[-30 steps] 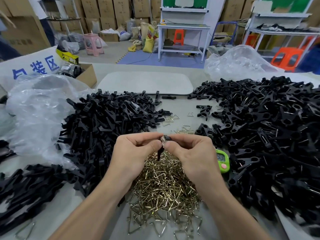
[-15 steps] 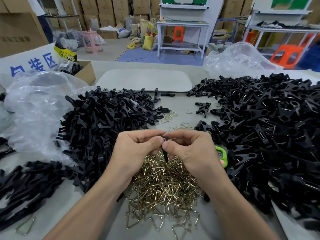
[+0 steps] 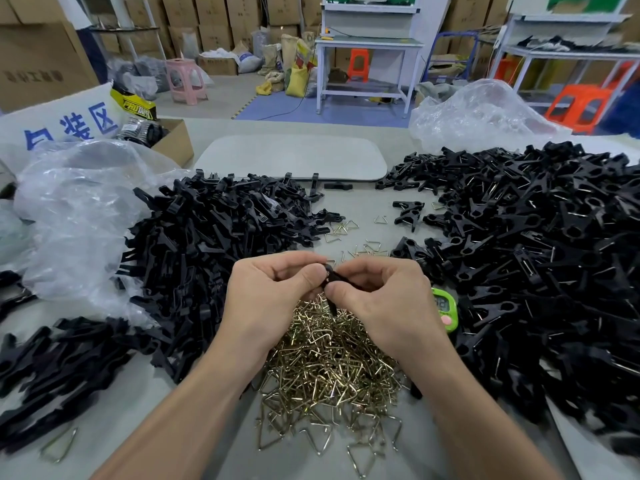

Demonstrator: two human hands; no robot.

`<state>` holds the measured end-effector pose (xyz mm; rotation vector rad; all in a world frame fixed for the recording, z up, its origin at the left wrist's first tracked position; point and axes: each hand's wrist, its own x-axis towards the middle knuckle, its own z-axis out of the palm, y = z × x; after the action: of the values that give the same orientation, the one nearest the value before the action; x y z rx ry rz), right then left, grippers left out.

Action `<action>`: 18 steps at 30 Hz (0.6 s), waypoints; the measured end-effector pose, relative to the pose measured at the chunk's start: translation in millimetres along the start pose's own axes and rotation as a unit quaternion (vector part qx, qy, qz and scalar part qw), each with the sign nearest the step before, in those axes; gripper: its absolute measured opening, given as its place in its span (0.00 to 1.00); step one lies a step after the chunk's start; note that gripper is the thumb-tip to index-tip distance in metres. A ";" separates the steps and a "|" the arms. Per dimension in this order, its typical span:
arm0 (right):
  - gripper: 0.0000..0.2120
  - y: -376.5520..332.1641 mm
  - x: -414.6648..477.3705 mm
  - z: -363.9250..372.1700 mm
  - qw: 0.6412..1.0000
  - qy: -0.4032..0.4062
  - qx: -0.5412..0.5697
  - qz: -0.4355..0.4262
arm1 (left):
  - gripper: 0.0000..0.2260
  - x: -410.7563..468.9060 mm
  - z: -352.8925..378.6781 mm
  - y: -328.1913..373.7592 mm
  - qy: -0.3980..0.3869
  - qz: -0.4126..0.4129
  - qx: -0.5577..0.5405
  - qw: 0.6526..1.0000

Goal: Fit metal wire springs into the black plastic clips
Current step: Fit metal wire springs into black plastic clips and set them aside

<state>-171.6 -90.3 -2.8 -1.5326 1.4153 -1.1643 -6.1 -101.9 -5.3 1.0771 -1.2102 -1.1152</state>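
We start with the table (image 3: 363,202), which carries everything. The biggest thing on it is the right heap of clips (image 3: 536,271). Thin bits of wire glint in many of these, so we judge them to be the finished ones. Across the gap lies the left heap of clips (image 3: 207,244), plain black with no wire that we can see, and we take it for the stock not yet done. It spreads out from beside a clear plastic bag (image 3: 79,216) and runs down toward the near left edge. Between the two heaps, nearest to us, sits the heap of wire springs (image 3: 329,368), brassy triangles, with a few strays farther out on the table.

Above that heap the left hand (image 3: 266,299) and the right hand (image 3: 384,299) meet. Each grip is closed on the same clip (image 3: 333,279), with thumb and fingertips pinching it from either side and its thin end pointing down at the springs. The fingers hide whether a spring is seated in it, so we cannot tell. Just beside the right hand a small green timer (image 3: 445,308) peeks out.

We judge the job to be somewhere near midway: a great many clips are done, a great many are left, and this one clip is in the fitting step.
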 end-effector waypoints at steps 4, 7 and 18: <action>0.09 0.0 0.8 2.0 1.000 -0.011 -0.015 0.004 | 0.12 0.2 0.7 -1.1 0.016 0.010 0.021 1.000; 0.07 0.3 2.0 1.1 1.000 -0.020 -0.012 0.006 | 0.13 -0.9 0.9 -1.3 0.021 0.024 0.036 0.999; 0.12 -4.1 2.2 -3.0 0.999 -0.038 -0.004 -0.009 | 0.14 -7.0 1.9 3.0 0.020 0.043 0.000 0.999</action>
<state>-173.2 -91.7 2.3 -1.5821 1.3598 -1.1008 -8.0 -94.6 -3.1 1.0339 -1.2129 -1.0235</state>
